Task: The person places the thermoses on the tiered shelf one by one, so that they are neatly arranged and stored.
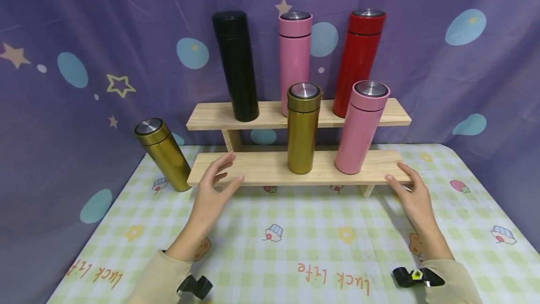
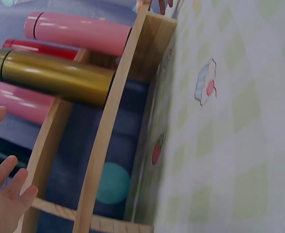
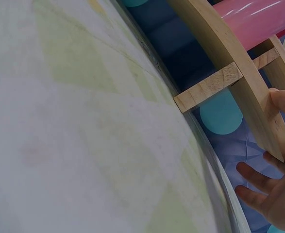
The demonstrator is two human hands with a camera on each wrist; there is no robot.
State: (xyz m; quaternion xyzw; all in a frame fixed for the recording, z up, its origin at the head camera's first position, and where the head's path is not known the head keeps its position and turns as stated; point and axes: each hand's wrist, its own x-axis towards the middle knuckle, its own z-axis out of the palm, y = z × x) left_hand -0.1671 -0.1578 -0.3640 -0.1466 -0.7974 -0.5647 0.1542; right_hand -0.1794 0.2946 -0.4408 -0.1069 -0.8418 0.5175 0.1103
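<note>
On the lower board (image 1: 261,168) of a two-tier wooden shelf stand a gold thermos bottle (image 1: 303,130) and a pink thermos bottle (image 1: 363,128). My left hand (image 1: 214,186), fingers spread and nothing held, is over the left part of this board. At the board's right end is my right hand (image 1: 415,193). Its thumb (image 3: 284,99) lies against the front edge of the board, and its other fingers are spread around the corner. Another gold thermos bottle (image 1: 166,154) stands on the table left of the shelf, close to my left hand.
The upper board (image 1: 270,111) carries a black thermos bottle (image 1: 236,67), a pink one (image 1: 294,55) and a red one (image 1: 359,62). A green-checked cloth (image 1: 312,229) covers the table. Behind the shelf hangs a purple curtain (image 1: 139,22).
</note>
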